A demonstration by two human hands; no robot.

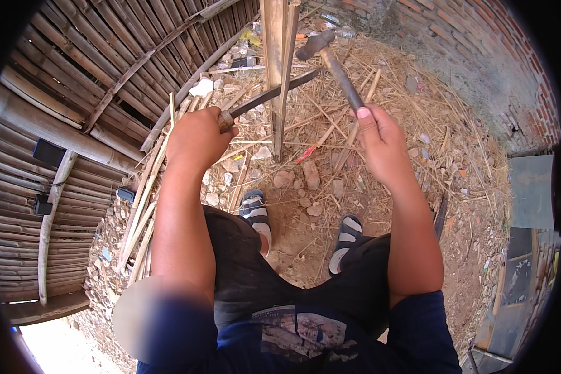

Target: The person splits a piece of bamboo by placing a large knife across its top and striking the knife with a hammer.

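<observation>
Hands work at an upright bamboo stake (274,68) that stands in straw-strewn dirt. The left hand (196,137) is closed around the wooden handle of a knife (271,95), whose dark blade lies level across the stake, touching it about midway up the visible length. The right hand (380,140) is wrapped tight around the lower end of a hammer (327,56), thumb along the shaft; the hammer head is raised just right of the stake top, close to it, and well above the blade.

Below the hands, two feet in grey-and-white sandals (255,212) rest on bare earth among small stones (311,177). Split bamboo strips (140,212) lie in a loose bundle just left of the left forearm, leaning toward a bamboo wall (75,93) that curves along the left side. A brick wall (480,56) closes the upper right.

Litter sits in the straw: a flat white scrap (201,87) near the wall's foot, a small red wrapper (305,153) at the base of the stake, a yellow bit (250,37) farther back. Two small black rectangular blocks (48,152) are fixed on the bamboo wall at left; any marking on them is too small to tell.
</observation>
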